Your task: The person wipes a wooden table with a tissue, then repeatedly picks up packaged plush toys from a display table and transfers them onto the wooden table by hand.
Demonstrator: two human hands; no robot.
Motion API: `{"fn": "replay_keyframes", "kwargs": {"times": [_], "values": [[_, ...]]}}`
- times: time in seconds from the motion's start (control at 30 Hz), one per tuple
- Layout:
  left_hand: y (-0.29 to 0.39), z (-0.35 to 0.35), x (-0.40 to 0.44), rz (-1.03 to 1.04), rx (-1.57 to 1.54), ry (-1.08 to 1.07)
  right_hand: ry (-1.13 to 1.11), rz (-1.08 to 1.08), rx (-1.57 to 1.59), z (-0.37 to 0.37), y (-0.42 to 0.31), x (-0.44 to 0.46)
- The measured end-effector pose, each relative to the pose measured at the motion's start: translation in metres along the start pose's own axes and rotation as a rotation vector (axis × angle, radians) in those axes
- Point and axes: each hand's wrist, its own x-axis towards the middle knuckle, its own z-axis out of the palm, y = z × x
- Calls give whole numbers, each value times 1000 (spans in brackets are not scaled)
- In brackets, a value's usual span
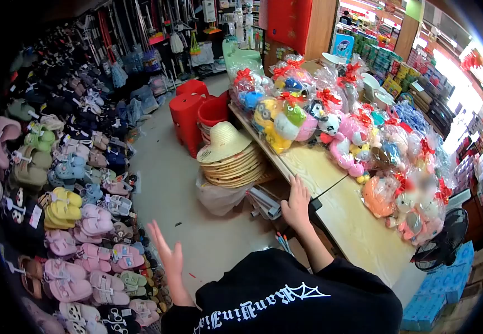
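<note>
My left hand (166,253) is raised over the floor beside the racks of slippers, palm turned inward, fingers stretched out and thumb apart, with nothing in it. Nearest to it are pink slippers (127,256). At the edge of the wooden table (330,211), my right hand (297,201) is held up with its fingers extended, holding nothing; whether it touches the edge I cannot tell. Plush toys (286,119) in clear wrap with red bows crowd the table. A stack of straw hats (225,147) stands on the floor beyond my hands.
Red stools (188,114) and a red bucket (213,111) stand behind the hats. A black fan (445,239) is at the table's right end, near blue packages (447,278). Slippers line the left side. A green chair (241,55) stands at the back.
</note>
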Motion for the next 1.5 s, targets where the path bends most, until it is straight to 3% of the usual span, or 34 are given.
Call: {"fn": "replay_keyframes", "kwargs": {"times": [0.07, 0.17, 0.5, 0.63, 0.67, 0.77, 0.83, 0.97, 1.03, 1.13, 1.3, 1.43, 1.47, 1.5], "values": [[7, 22, 20, 20, 19, -67, -7, 37, -37, 0, 10, 10], [9, 65, 43, -3, -24, -195, 32, 164, 145, -4, 32, 19], [24, 207, 159, 280, -93, -643, 105, 591, 75, 3, 95, 5], [27, 273, 221, 488, -157, -705, 227, 618, 164, 12, 99, 37], [35, 287, 237, 460, -251, -754, 258, 645, 158, 14, 97, 51], [41, 336, 294, 573, -295, -804, 230, 727, 230, 22, 87, 100], [42, 370, 329, 597, -352, -819, 204, 672, 373, 44, 95, 131], [22, 446, 395, 538, -426, -947, 148, 754, 599, 98, 114, 189], [-3, 494, 422, 298, -579, -1044, 106, 828, 526, 120, 120, 208], [-4, 520, 448, 381, -428, -1046, 137, 777, 536, 144, 124, 223], [-11, 542, 454, 453, -398, -1140, 144, 866, 579, 158, 124, 226], [-8, 536, 454, 587, -269, -1115, 247, 839, 718, 168, 126, 232], [-1, 527, 447, 533, -280, -1112, 280, 859, 757, 168, 123, 233], [-4, 524, 443, 628, -224, -1058, 296, 859, 743, 168, 122, 231]]}}
